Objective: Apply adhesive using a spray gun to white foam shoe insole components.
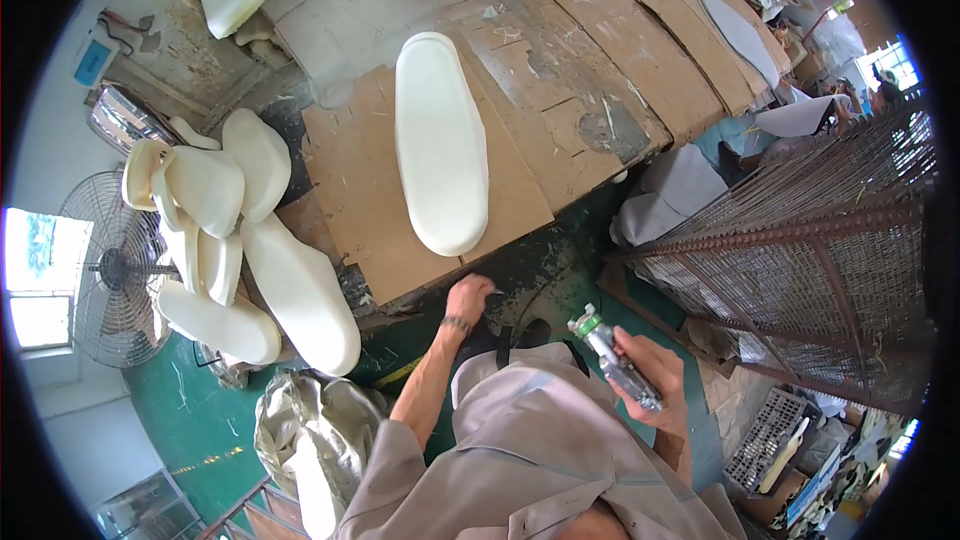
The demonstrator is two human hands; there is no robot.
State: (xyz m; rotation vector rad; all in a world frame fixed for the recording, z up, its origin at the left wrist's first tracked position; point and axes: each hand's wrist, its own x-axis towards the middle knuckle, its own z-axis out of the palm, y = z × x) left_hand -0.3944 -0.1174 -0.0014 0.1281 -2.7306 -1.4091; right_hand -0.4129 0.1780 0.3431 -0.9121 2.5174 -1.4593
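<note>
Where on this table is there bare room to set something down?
The widest free patch is cardboard right of the long foam piece, reaching toward the pale oval sheet. A narrower strip runs between that piece and the foam pile on the left. That pile, near the fan, is the crowded part.

Cream pad (442, 150) — green-and-grey tool (617, 361)

Round fan (112, 268), crumpled sack (285, 420), brown mesh rack (785, 290)

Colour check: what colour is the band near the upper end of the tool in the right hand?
Green: the band on the tool, best seen in the head view.
</note>
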